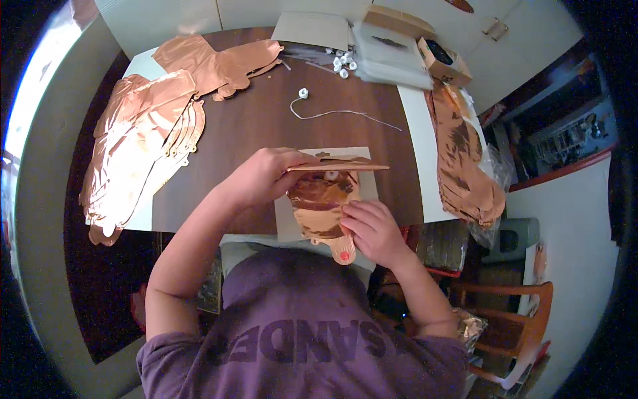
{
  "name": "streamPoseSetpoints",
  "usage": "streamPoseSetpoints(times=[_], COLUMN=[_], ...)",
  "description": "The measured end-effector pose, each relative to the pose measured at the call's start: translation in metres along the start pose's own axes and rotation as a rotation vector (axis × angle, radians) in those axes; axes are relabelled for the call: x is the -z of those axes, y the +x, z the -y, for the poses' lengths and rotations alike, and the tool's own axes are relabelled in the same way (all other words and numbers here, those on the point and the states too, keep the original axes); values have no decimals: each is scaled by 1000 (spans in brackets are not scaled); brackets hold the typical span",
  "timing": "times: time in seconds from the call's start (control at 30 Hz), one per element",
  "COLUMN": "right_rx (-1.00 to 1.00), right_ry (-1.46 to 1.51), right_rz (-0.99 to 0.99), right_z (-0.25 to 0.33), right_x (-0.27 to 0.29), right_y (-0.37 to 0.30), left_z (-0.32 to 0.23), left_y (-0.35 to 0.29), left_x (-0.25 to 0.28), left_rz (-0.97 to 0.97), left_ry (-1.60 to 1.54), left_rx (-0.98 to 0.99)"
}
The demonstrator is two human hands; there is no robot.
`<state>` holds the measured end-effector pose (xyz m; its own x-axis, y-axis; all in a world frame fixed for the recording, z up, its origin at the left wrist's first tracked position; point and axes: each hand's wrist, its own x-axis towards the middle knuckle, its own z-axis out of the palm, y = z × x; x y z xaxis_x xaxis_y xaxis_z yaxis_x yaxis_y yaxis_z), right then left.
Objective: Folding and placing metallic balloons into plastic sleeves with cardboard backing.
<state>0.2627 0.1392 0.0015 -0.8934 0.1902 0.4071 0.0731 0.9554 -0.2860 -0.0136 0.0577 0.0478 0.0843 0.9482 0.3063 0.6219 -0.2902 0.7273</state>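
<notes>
At the table's near edge, I have a folded copper-coloured foil balloon (322,223) in front of me. Its rounded tab with a red spot hangs toward my body. My left hand (269,169) is closed on the left end of a flat copper-brown piece (342,168), seen edge-on across the top of the foil; whether it is a fold of the same balloon I cannot tell. My right hand (371,229) pinches the balloon's right edge. Beneath lies a pale card (284,223) with a hang hole, mostly covered by the foil and my left hand.
Flat copper foil balloons lie in piles at left (143,126) and right (458,153). A white string (325,118) ends at a small white spool (304,94). Farther back are several white spools (342,61), clear plastic bags (392,56) and a cardboard box (444,63). A wooden chair (512,326) stands right.
</notes>
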Motion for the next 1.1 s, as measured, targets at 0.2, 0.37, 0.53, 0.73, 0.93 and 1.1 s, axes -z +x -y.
streamPoseSetpoints(times=[0.2, 0.37, 0.53, 0.73, 0.93, 1.1], right_rx=[-79, -176, -618, -895, -679, -472], right_ry=[427, 359, 369, -22, -140, -83], right_rz=[71, 51, 89, 45, -185, -111], right_z=[-14, -17, -30, -17, -37, -47], right_x=[5, 5, -8, -16, -13, 21], right_y=[26, 40, 63, 87, 56, 35], left_z=[8, 5, 0, 9, 33, 36], left_y=[0, -3, 4, 1, -4, -8], left_x=[1, 4, 7, -1, -15, -16], left_rz=[19, 109, 129, 5, 104, 158], left_ry=[-9, -12, -133, -19, 281, 473], left_rx=[-13, 167, 279, 18, -352, -396])
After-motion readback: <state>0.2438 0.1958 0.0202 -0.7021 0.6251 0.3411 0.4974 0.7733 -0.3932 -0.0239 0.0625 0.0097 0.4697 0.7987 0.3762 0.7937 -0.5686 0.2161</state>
